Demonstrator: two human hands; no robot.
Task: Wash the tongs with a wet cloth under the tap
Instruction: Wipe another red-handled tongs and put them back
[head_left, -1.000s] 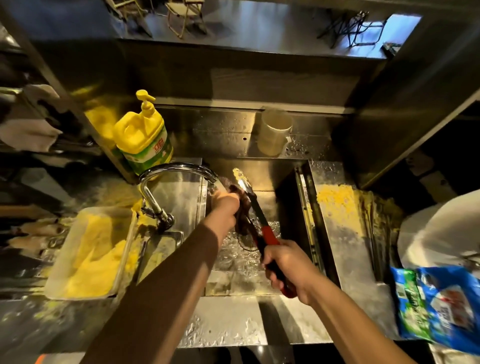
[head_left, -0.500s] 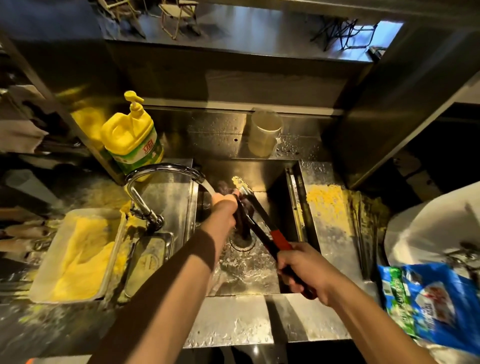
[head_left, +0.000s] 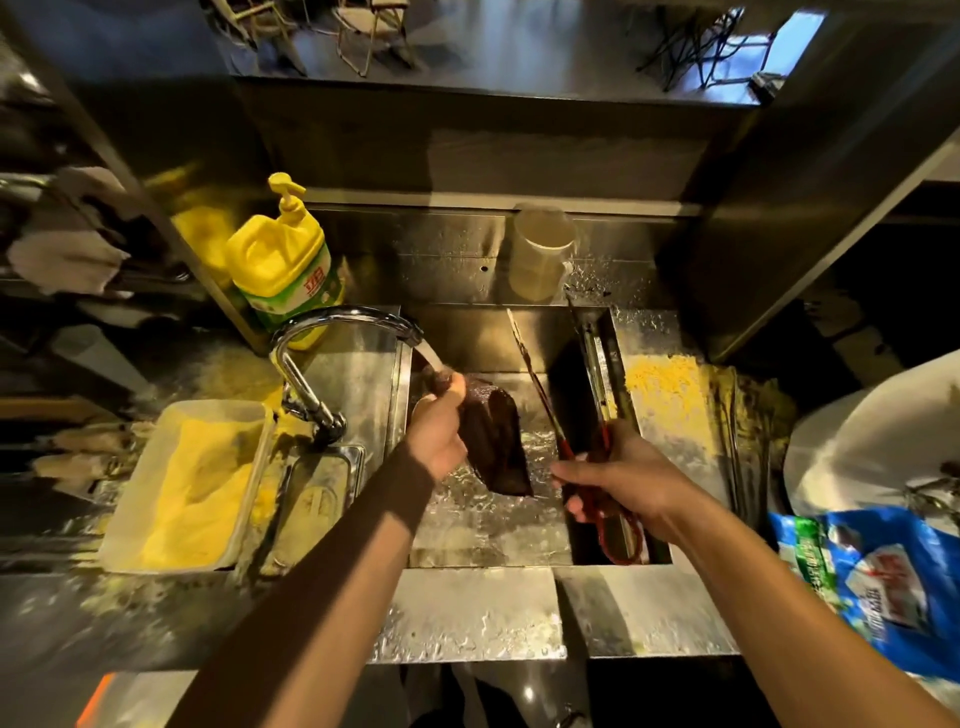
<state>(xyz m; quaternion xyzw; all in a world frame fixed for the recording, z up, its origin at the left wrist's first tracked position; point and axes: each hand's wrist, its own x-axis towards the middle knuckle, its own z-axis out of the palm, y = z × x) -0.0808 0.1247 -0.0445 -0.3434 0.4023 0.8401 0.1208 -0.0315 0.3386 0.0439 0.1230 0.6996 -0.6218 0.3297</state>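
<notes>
My left hand (head_left: 438, 431) grips a dark wet cloth (head_left: 493, 441) that hangs down over the steel sink (head_left: 483, 545). Water runs from the curved chrome tap (head_left: 343, 322) onto the top of that hand and cloth. My right hand (head_left: 623, 478) holds the red-handled tongs (head_left: 540, 395) by their handle end. The metal arms of the tongs point up and away over the sink, spread apart. The cloth and tongs do not touch; a narrow gap lies between them.
A yellow detergent pump bottle (head_left: 283, 260) stands behind the tap, a plastic cup (head_left: 540, 254) on the back ledge. A tray of yellow crumbs (head_left: 187, 483) sits left of the sink, beside a small metal tray (head_left: 311, 504). Crumbs cover the right counter (head_left: 670, 395); a blue bag (head_left: 883, 582) lies far right.
My left hand has pulled the cloth off the tongs, and it now hangs free under the water. The tongs have swung right and more upright, arms apart.
</notes>
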